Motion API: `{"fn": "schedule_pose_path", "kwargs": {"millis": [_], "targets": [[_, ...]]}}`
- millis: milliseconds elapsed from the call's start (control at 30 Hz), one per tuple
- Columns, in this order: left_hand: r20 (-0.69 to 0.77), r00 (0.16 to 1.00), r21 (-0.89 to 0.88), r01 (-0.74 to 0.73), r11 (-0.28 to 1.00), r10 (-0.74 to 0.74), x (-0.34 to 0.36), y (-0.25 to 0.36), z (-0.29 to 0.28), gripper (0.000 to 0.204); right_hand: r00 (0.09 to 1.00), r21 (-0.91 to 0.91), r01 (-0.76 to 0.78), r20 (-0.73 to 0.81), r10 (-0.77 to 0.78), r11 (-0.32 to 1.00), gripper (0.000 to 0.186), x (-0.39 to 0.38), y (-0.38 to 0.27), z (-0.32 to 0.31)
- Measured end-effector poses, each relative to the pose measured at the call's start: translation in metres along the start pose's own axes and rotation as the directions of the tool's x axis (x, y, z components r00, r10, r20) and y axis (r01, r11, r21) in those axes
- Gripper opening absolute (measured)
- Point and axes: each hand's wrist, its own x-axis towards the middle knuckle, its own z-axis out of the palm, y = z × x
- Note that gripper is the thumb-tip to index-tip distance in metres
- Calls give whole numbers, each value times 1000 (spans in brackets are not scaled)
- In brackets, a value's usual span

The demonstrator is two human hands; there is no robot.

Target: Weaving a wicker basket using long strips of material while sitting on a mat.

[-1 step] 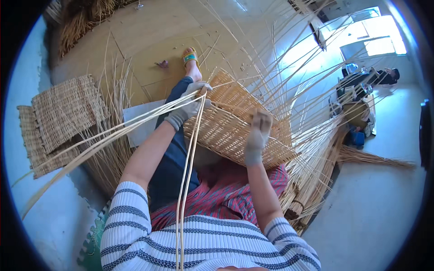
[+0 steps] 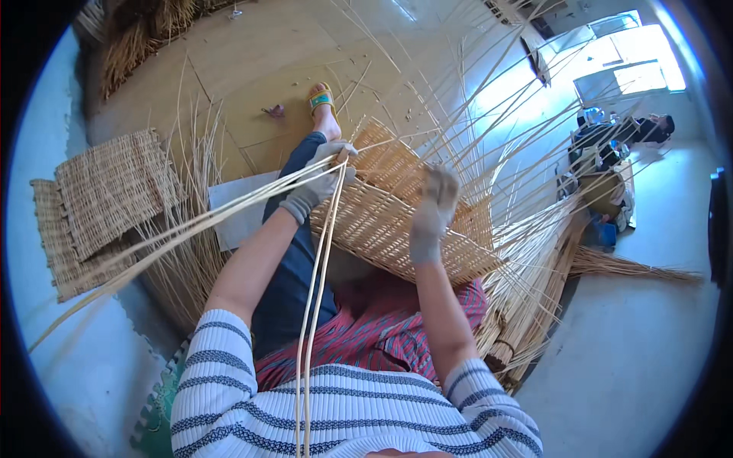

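Note:
My left hand (image 2: 324, 168), in a grey glove, is closed on pale cane strands at the near left upper corner of a woven basket (image 2: 366, 229). Long strands (image 2: 229, 202) run from that grip out to the lower left, and others (image 2: 321, 267) hang down across my body. My right hand (image 2: 437, 197), gloved and blurred, is over the basket's right part near its upper weave, fingers pressed together; what they hold, if anything, is unclear. The basket rests over my legs, with many loose stakes fanning up and right from it.
Two woven panels (image 2: 114, 187) lie left beside loose canes. Cane bundles (image 2: 534, 298) lie at right. Straw heaps (image 2: 134, 38) are at the top left. A dark-clothed person (image 2: 645, 130) is among cluttered items at far right. A green foam mat (image 2: 156, 404) shows lower left.
My right hand has moved slightly up over the basket. The long strands at left have shifted a little; my left hand is nearly still.

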Motion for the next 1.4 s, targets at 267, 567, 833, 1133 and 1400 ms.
{"fn": "schedule_pose_path", "kwargs": {"millis": [267, 567, 833, 1133, 1400], "targets": [[-68, 986, -90, 148, 985, -155, -6, -6, 4, 29, 988, 85, 78, 125, -88, 993, 63, 59, -16, 17], [-512, 835, 466, 74, 882, 201, -59, 45, 57, 17, 924, -116, -319, 182, 336, 941, 36, -120, 58, -76], [40, 935, 858, 148, 491, -353, -23, 33, 120, 41, 969, 142, -142, -184, 167, 980, 45, -2, 11, -66], [-128, 991, 776, 128, 617, -45, -39, 26, 135, 25, 963, 459, -69, -201, 179, 886, 54, -16, 37, -131], [330, 917, 930, -356, -86, -225, -85, -6, 200, 82, 924, -498, 370, 109, -367, 784, 59, 48, 38, -154]]}}
